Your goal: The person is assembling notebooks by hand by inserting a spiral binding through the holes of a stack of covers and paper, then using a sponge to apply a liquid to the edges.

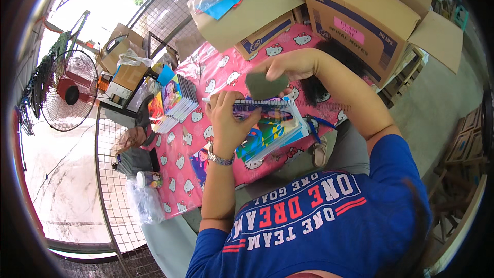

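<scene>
My left hand [229, 121], with a metal watch [220, 157] on its wrist, grips a notebook [246, 110] by its left end, thumb on the near face. A spiral coil [329, 106] runs along the notebook's upper edge and sticks out past its right end. Just above that edge, my right hand [292, 66] is closed on a flat, dark grey-green piece [266, 86] with rounded corners; its material I cannot tell. Below the notebook lie several colourful notebooks [265, 136] in a pile. A loose illustrated cover [199, 163] lies beside my left wrist.
A pink patterned cloth [177, 175] covers the table. Fanned notebooks [177, 104] stand at the left. Large cardboard boxes [355, 25] are at the back right, near a heap of black bristly strands [315, 86]. A fan [71, 92] and a white jar [147, 179] are leftward.
</scene>
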A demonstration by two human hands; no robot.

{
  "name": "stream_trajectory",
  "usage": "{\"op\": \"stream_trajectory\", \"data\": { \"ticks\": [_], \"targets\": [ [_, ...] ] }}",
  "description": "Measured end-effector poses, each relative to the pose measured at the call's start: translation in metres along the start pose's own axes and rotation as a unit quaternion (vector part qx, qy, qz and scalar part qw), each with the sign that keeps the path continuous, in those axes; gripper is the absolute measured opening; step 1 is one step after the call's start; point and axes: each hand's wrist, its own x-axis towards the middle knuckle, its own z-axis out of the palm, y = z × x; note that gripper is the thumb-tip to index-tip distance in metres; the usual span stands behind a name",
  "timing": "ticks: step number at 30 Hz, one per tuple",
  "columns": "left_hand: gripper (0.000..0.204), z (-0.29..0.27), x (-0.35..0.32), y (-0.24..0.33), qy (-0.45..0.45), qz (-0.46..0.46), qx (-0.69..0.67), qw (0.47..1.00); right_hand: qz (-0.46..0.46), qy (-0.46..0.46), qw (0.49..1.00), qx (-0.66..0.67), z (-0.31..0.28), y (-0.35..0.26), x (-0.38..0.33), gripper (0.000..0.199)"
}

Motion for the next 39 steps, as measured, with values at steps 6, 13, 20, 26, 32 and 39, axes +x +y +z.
{"op": "stream_trajectory", "data": {
  "ticks": [6, 13, 20, 26, 32, 39],
  "targets": [
    [0.043, 0.003, -0.001, 0.006, 0.005, -0.004, -0.010, 1.000, -0.038, -0.034, 0.995, 0.084, 0.002, -0.005, -0.004, 0.055],
    [0.036, 0.004, 0.001, 0.008, 0.024, -0.007, -0.028, 0.999, -0.019, -0.006, 1.000, 0.022, 0.002, -0.004, 0.004, 0.059],
    [0.032, -0.003, -0.004, 0.000, 0.019, -0.031, -0.054, 0.998, 0.050, 0.057, 0.993, -0.090, 0.000, -0.003, 0.022, 0.066],
    [0.028, -0.015, -0.010, -0.031, 0.013, -0.063, -0.132, 0.989, -0.036, -0.032, 0.997, 0.058, -0.003, 0.007, 0.038, 0.058],
    [0.026, -0.019, -0.013, -0.039, 0.000, -0.042, -0.071, 0.997, 0.005, -0.013, 0.999, -0.042, -0.007, 0.006, 0.051, 0.058],
    [0.025, -0.019, -0.010, -0.045, -0.037, -0.101, -0.182, 0.977, 0.013, -0.007, 0.999, -0.039, -0.008, -0.002, 0.056, 0.050]
  ]
}}
